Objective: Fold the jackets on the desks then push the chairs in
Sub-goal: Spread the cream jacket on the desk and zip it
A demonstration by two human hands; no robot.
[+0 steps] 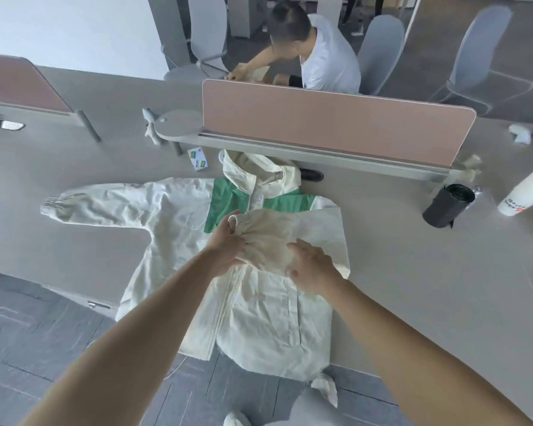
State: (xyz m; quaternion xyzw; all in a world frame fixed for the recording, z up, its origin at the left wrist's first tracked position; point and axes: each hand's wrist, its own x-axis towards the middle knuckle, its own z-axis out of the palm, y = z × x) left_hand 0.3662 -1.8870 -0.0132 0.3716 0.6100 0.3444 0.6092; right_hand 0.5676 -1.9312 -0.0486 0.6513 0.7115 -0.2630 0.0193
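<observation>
Left hand (226, 242), arm reaching forward, grips the cuff of the jacket's (259, 318) folded-in sleeve (268, 235) at the chest; right hand (313, 269) presses flat on that sleeve, fingers relaxed. Jacket lies front-up on desk (413, 272) under both hands, long axis near-to-far, hood (253, 170) pointing away, hem over near edge, other sleeve (111, 204) stretched left.

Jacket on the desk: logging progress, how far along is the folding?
One sleeve already lies folded across the jacket. The left hand grips its cuff while the right hand presses it flat. Still to do: the other sleeve, spread sideways, and the hem, overhanging the desk.
</observation>
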